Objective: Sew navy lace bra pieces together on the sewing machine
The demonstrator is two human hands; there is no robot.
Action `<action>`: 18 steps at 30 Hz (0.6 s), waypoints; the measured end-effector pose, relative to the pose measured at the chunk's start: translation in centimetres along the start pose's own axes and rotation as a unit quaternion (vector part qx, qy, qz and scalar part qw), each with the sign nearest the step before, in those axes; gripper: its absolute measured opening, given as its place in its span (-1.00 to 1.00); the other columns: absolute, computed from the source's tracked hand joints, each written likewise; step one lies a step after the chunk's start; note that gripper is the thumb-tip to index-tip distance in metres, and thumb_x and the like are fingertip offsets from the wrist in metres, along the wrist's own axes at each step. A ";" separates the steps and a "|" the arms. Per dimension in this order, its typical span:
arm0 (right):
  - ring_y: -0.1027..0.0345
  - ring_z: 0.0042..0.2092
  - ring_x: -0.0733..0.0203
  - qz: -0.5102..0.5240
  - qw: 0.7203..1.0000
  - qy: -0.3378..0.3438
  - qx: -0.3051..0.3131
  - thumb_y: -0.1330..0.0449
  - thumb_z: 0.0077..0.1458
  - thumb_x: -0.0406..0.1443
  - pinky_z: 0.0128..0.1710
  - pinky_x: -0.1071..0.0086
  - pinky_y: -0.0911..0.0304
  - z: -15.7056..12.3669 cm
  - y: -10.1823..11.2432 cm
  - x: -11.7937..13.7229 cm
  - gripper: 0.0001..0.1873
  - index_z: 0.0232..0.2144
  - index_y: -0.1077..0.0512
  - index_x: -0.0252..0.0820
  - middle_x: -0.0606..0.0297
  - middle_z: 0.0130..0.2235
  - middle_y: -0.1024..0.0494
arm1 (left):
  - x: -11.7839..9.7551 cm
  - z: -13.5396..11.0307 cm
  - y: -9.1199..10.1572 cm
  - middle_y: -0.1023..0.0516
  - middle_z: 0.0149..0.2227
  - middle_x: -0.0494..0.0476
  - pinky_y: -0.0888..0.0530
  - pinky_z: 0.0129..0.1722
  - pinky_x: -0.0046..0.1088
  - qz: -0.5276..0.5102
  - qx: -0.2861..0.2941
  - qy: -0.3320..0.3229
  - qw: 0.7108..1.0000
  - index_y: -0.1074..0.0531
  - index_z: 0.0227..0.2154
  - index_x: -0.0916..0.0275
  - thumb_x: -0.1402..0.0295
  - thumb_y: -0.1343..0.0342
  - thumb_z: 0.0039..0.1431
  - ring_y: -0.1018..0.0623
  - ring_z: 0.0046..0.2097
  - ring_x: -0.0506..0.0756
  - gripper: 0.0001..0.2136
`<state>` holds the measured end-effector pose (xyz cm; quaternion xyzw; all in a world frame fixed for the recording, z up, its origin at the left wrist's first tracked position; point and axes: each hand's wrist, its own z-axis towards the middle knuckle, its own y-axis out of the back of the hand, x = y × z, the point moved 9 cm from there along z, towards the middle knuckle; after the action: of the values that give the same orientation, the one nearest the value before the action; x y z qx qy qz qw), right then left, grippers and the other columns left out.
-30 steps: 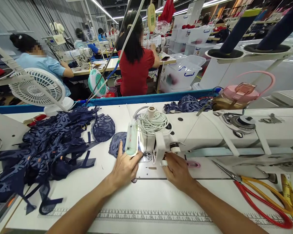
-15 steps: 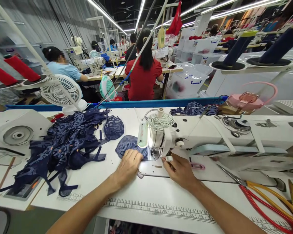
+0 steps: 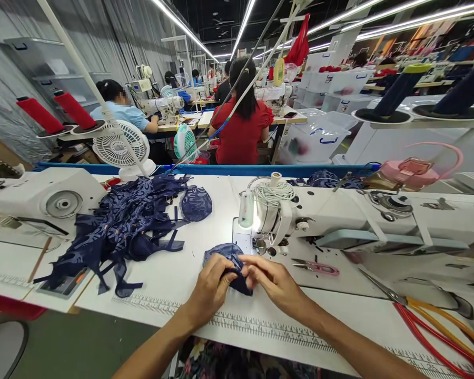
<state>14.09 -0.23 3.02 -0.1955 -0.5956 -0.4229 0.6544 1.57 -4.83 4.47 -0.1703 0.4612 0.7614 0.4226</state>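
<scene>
A navy lace bra cup [image 3: 221,249] is in front of the sewing machine's needle area, off the needle plate. My left hand [image 3: 211,289] is closed on it, thumb on top and fingers bent around the fabric. My right hand [image 3: 276,281] is at the cup's right edge, its index finger and thumb closed on the fabric there; the fingertips are partly blurred. The sewing machine [image 3: 276,221] stands just behind both hands, its lamp lit. Another navy lace cup [image 3: 196,203] lies flat farther back on the left.
A heap of navy lace pieces [image 3: 130,226] covers the table's left side. Pink thread snips [image 3: 319,267] lie right of my right hand, with large scissors [image 3: 406,302] beyond. A printed ruler [image 3: 268,327] runs along the front edge. Co-workers sit at machines ahead.
The cup has come out from under the needle area toward me. Both hands have drawn back with it, and the right hand has moved from beside the presser foot onto the cup.
</scene>
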 end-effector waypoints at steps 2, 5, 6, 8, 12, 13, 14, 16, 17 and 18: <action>-0.44 -0.48 0.29 0.112 0.990 -0.072 0.043 -0.04 0.30 -0.13 -0.44 0.39 -0.43 0.1 -1.4 -0.8 -0.67 -0.01 -0.43 -0.13 0.34 -0.42 -0.49 | -0.1 -0.1 0.0 -0.39 -0.31 0.10 -0.42 -0.25 -0.42 -0.021 -0.001 0.010 1.000 -0.35 -0.28 0.22 0.45 0.05 0.33 -0.42 -0.25 0.06 -0.90; -0.40 -0.53 0.31 0.171 0.975 -0.118 0.075 -0.15 0.21 -0.08 -0.51 0.43 -0.39 0.0 -2.6 -1.0 -0.65 -0.07 -0.47 -0.16 0.37 -0.48 -0.47 | 0.0 -0.2 0.0 -0.38 -0.35 0.06 -0.39 -0.28 -0.44 -0.048 0.003 0.038 0.998 -0.35 -0.35 0.23 0.45 0.01 0.29 -0.41 -0.28 0.04 -0.91; -0.39 -0.53 0.32 0.170 0.976 -0.118 0.073 -0.17 0.19 -0.08 -0.53 0.44 -0.37 0.0 -2.7 -0.9 -0.66 -0.10 -0.49 -0.16 0.36 -0.46 -0.48 | 0.1 -0.3 0.1 -0.37 -0.37 0.05 -0.37 -0.29 -0.46 -0.051 0.005 0.053 0.997 -0.34 -0.38 0.23 0.45 -0.01 0.27 -0.41 -0.30 0.04 -0.90; -0.36 -0.52 0.33 0.149 0.982 -0.101 0.056 -0.21 0.16 -0.10 -0.54 0.45 -0.34 -0.1 -2.4 -0.7 -0.69 -0.14 -0.51 -0.15 0.34 -0.42 -0.50 | 0.5 -0.5 0.1 -0.36 -0.41 0.02 -0.34 -0.32 -0.47 -0.051 0.015 0.089 0.995 -0.32 -0.43 0.23 0.44 -0.05 0.24 -0.40 -0.32 0.03 -0.88; -0.32 -0.47 0.31 0.036 0.999 -0.041 0.001 -0.20 0.17 -0.16 -0.49 0.44 -0.30 -0.4 -1.4 0.0 -0.80 -0.27 -0.52 -0.16 0.33 -0.44 -0.49 | 1.3 -0.8 -0.2 -0.39 -0.42 0.01 -0.32 -0.34 -0.48 -0.081 0.031 0.155 0.984 -0.36 -0.43 0.23 0.42 -0.09 0.20 -0.40 -0.34 0.03 -0.90; -0.31 -0.46 0.30 0.006 0.999 -0.029 -0.013 -0.19 0.18 -0.17 -0.49 0.44 -0.28 -0.4 -1.2 0.2 -0.81 -0.30 -0.51 -0.17 0.33 -0.46 -0.48 | 1.4 -0.8 -0.3 -0.42 -0.40 0.01 -0.33 -0.32 -0.48 -0.099 0.031 0.169 0.980 -0.39 -0.39 0.23 0.43 -0.09 0.20 -0.42 -0.33 0.03 -0.94; -0.30 -0.46 0.30 -0.018 0.999 -0.020 -0.027 -0.17 0.19 -0.18 -0.49 0.45 -0.26 -0.5 -1.0 0.4 -0.80 -0.34 -0.50 -0.17 0.34 -0.48 -0.46 | 1.4 -0.8 -0.3 -0.45 -0.38 0.02 -0.34 -0.30 -0.48 -0.117 0.028 0.179 0.976 -0.42 -0.35 0.23 0.43 -0.08 0.21 -0.43 -0.31 0.03 -0.96; -0.27 -0.47 0.31 -0.049 0.997 -0.010 -0.054 -0.15 0.21 -0.19 -0.49 0.45 -0.21 -0.5 -0.7 0.7 -0.80 -0.37 -0.47 -0.17 0.36 -0.49 -0.43 | 1.2 -0.8 -0.3 -0.47 -0.34 0.03 -0.35 -0.25 -0.48 -0.140 0.019 0.185 0.973 -0.44 -0.32 0.23 0.42 -0.08 0.22 -0.45 -0.28 0.03 -0.94; -0.26 -0.47 0.31 -0.057 0.996 -0.008 -0.064 -0.15 0.21 -0.19 -0.49 0.45 -0.19 -0.5 -0.6 0.8 -0.80 -0.37 -0.47 -0.17 0.36 -0.49 -0.43 | 1.1 -0.8 -0.3 -0.46 -0.35 0.03 -0.35 -0.25 -0.48 -0.144 0.014 0.184 0.972 -0.45 -0.32 0.23 0.42 -0.07 0.22 -0.44 -0.27 0.03 -0.93; -0.25 -0.47 0.31 -0.063 0.995 -0.007 -0.071 -0.14 0.21 -0.19 -0.48 0.45 -0.18 -0.5 -0.6 0.8 -0.80 -0.38 -0.46 -0.17 0.36 -0.48 -0.43 | 0.9 -0.8 -0.2 -0.45 -0.36 0.03 -0.34 -0.26 -0.49 -0.144 0.008 0.184 0.972 -0.45 -0.34 0.23 0.41 -0.07 0.23 -0.43 -0.28 0.03 -0.92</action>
<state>13.88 -1.13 3.52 -0.2068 -0.5798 -0.5034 0.6064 1.06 -5.00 3.38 -0.3681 0.5081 0.6445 0.4370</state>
